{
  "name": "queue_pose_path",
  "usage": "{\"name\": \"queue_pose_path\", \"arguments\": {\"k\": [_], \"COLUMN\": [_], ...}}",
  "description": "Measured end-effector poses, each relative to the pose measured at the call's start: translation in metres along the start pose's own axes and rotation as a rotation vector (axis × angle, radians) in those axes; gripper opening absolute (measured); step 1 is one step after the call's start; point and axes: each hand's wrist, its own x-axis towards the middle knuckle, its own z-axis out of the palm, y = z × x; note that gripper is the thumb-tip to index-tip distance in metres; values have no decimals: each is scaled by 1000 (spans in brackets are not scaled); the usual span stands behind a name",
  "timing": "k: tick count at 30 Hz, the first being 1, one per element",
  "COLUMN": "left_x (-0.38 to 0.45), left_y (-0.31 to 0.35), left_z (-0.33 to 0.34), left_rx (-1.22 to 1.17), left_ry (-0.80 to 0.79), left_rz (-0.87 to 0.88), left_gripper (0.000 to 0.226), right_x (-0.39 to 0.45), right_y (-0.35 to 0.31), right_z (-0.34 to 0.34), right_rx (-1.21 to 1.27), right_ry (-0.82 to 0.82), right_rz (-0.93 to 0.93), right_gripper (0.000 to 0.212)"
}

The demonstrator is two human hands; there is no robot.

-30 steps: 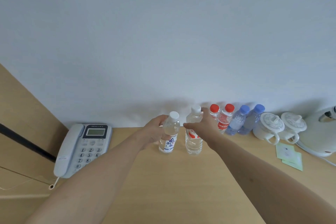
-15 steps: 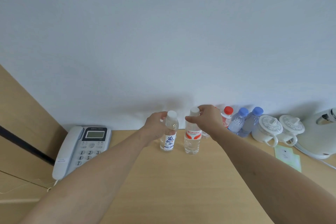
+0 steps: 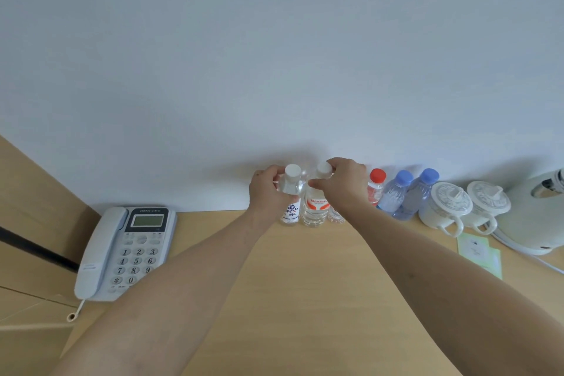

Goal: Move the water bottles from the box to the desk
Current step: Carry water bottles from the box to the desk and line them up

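Two white-capped water bottles stand upright at the back of the wooden desk, close to the wall. My left hand grips the blue-labelled bottle near its neck. My right hand holds the red-labelled bottle at its top. Right of them stand a red-capped bottle and two blue-capped bottles; another bottle's base shows under my right wrist. The box is out of view.
A grey desk phone sits at the left. Two white lidded mugs, a white kettle and green paper packets occupy the right side. The wall runs directly behind the bottles.
Both hands have pushed the two white-capped bottles farther back toward the wall, in line with the other bottles, and they now stand close together.
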Motion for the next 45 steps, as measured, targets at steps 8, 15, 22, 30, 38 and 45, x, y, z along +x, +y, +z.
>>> {"name": "queue_pose_path", "arguments": {"k": [8, 15, 22, 30, 38, 45], "left_x": [7, 5, 0, -16, -64, -134], "left_y": [2, 2, 12, 52, 70, 88], "left_z": [7, 7, -1, -22, 9, 59], "left_rx": [-5, 50, 266, 482, 629, 716], "left_ry": [54, 43, -35, -14, -217, -376], "left_rz": [-45, -31, 91, 439, 732, 906], "left_gripper": [64, 67, 67, 47, 47, 46], "right_x": [11, 9, -6, -46, -130, -216], "right_y": [5, 5, -6, -15, 14, 56], "right_z": [3, 2, -10, -48, -92, -145], "right_rx": [8, -88, -105, -282, -492, -565], "right_ry": [20, -11, -22, 31, 138, 229], "right_rz": [-5, -52, -61, -56, 57, 250], "right_gripper": [24, 43, 69, 67, 60, 70]}}
